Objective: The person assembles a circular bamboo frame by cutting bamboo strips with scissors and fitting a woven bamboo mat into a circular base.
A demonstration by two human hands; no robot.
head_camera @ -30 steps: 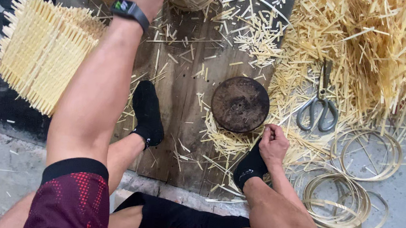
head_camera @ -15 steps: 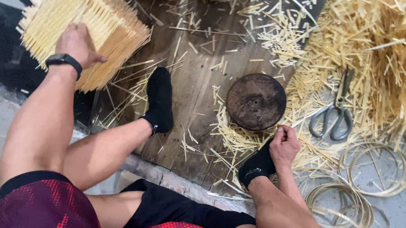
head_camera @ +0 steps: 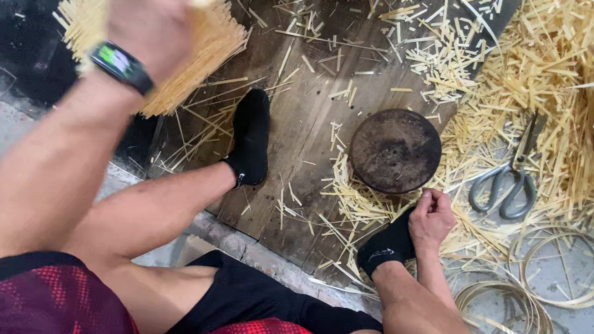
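My left hand (head_camera: 148,28), a watch on its wrist, grips a woven bamboo panel (head_camera: 204,41) with loose strip ends and holds it lifted at the upper left. My right hand (head_camera: 432,218) rests low beside my black-socked right foot (head_camera: 386,250). Its fingers are curled shut over loose bamboo strips (head_camera: 351,200) at the near edge of a dark round wooden disc (head_camera: 395,150). I see nothing clearly gripped in that hand.
My left foot (head_camera: 249,138) sits on a worn wooden board (head_camera: 301,117) littered with strip offcuts. Scissors (head_camera: 507,182) lie right of the disc. A big pile of bamboo strips (head_camera: 576,84) fills the upper right. Coiled bamboo rings (head_camera: 564,265) lie on the concrete at the right.
My left hand took hold of the woven panel and has lifted it up toward me, so hand and panel now look larger. My right hand stayed by the disc.
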